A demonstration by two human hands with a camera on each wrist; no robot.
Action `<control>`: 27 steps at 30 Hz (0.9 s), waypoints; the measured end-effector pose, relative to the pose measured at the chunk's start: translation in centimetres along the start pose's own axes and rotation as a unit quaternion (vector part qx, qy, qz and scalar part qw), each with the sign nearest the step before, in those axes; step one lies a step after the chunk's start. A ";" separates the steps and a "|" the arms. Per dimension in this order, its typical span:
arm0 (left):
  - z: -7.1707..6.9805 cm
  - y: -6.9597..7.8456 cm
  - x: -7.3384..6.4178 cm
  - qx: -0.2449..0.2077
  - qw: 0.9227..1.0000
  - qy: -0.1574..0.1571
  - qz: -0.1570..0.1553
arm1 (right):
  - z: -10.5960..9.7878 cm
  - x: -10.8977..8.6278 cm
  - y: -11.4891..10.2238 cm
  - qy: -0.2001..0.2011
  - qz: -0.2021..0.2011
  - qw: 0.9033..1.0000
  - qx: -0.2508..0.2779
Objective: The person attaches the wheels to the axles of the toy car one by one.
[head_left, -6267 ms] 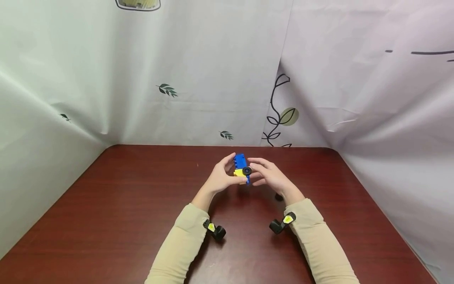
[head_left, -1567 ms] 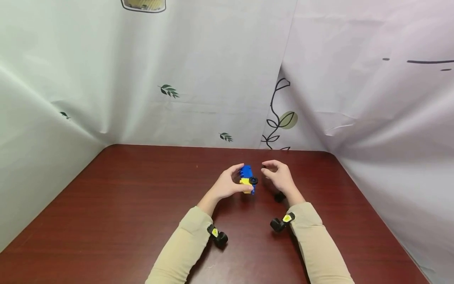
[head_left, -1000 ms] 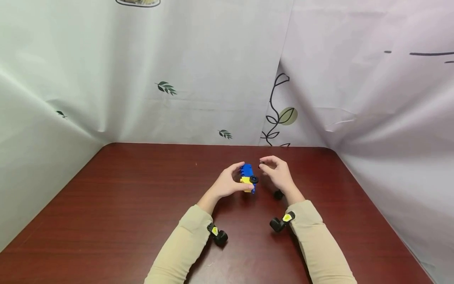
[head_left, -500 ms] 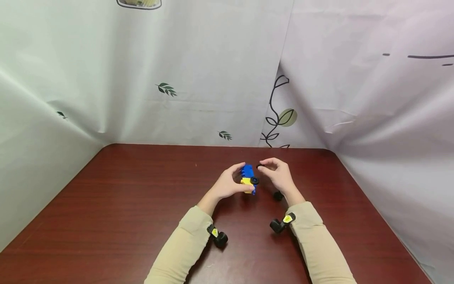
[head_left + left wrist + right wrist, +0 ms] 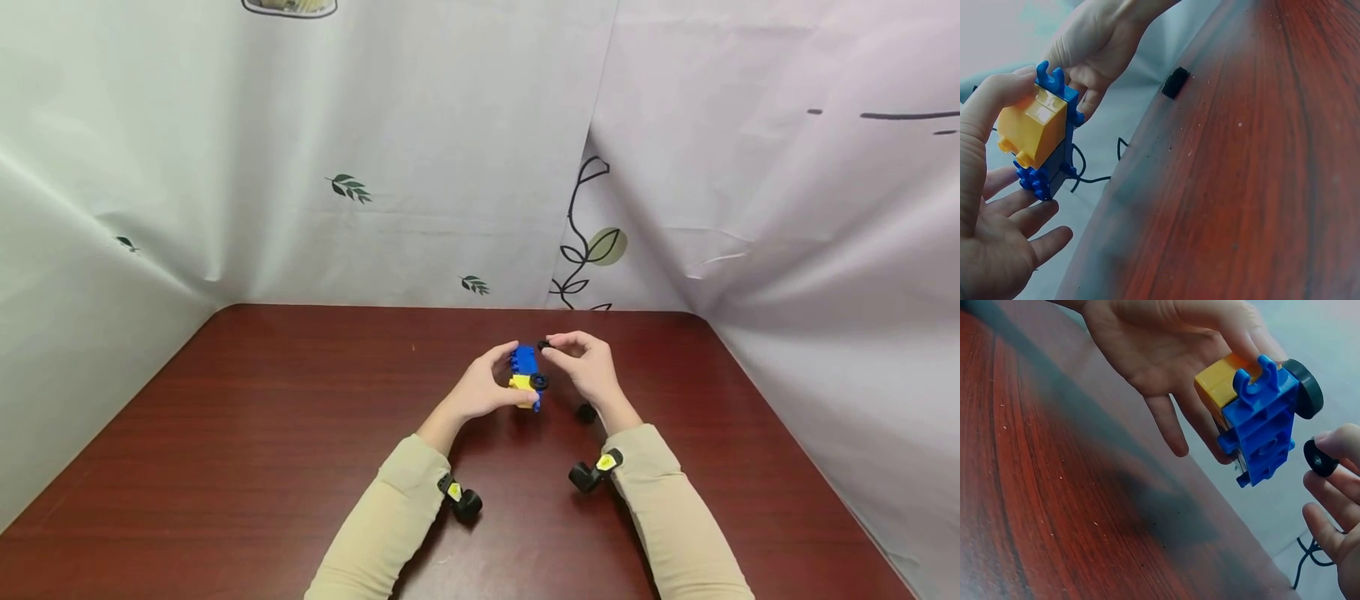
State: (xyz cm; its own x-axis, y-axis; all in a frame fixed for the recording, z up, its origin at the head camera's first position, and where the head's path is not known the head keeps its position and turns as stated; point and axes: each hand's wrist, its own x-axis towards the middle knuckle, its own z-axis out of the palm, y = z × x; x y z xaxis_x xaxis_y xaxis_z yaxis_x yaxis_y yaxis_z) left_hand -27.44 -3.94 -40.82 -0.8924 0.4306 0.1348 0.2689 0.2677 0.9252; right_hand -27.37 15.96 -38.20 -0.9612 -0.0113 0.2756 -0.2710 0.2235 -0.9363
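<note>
My left hand (image 5: pixel 480 387) grips a toy car body between thumb and fingers, above the table. The toy car (image 5: pixel 1260 422) has a blue base with open clips and side pegs, and a yellow block (image 5: pixel 1038 128) on top. One black wheel (image 5: pixel 1305 389) sits on its side near the thumb. My right hand (image 5: pixel 588 367) pinches a second, loose black wheel (image 5: pixel 1320 457) between thumb and finger. That wheel is just apart from the car's blue end, facing a side peg.
Another black wheel (image 5: pixel 587 412) lies on the reddish-brown table (image 5: pixel 262 450) beside the right wrist. Black wrist cameras are strapped over both sleeves. A pale printed curtain (image 5: pixel 420 150) hangs behind and along the sides of the table.
Earlier both hands were at the car; the right then stood apart with a loose wheel. Over the last second it has turned that wheel and brought it slightly left. The left hand stays still.
</note>
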 end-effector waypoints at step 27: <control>0.2 0.4 0.1 -0.011 1.000 -0.017 0.017 | 0.7 0.2 1.2 -0.013 -0.038 0.998 -0.038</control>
State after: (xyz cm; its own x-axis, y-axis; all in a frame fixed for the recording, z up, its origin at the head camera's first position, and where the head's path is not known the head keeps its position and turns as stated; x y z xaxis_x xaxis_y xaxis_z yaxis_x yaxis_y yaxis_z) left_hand -27.31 -3.66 -40.51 -0.8701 0.4679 0.1550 0.2906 0.2330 0.9280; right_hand -27.90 15.52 -39.41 -0.9395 -0.0554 0.3382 -0.3390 0.2938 -0.8937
